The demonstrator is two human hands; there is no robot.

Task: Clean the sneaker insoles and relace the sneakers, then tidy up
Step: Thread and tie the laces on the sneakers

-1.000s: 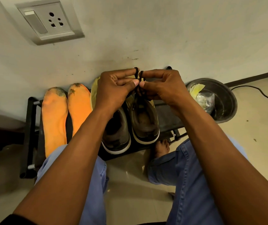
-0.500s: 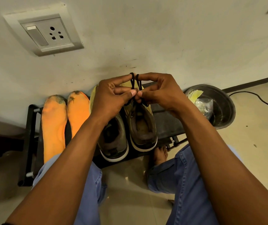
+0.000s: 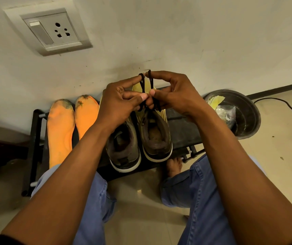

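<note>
Two worn yellow-and-brown sneakers stand side by side on a low black rack (image 3: pixel 180 119), heels toward me: the left sneaker (image 3: pixel 124 149) and the right sneaker (image 3: pixel 156 137). Above the right one, my left hand (image 3: pixel 120 101) and my right hand (image 3: pixel 173 92) each pinch a loop of its black lace (image 3: pixel 144 85), thumbs nearly touching. Two orange insoles (image 3: pixel 60 128) with dirty toe ends lie on the rack to the left of the sneakers.
A steel basin (image 3: pixel 244 110) with a yellow cloth and a plastic bag sits on the floor at the right. A black cable (image 3: pixel 283 103) runs behind it. The wall with a socket (image 3: pixel 53 30) is close ahead. My knees in jeans flank the rack.
Both hands have kept pinching the lace loops and shifted a little, the loops now standing higher between the fingertips. The view has tilted slightly.
</note>
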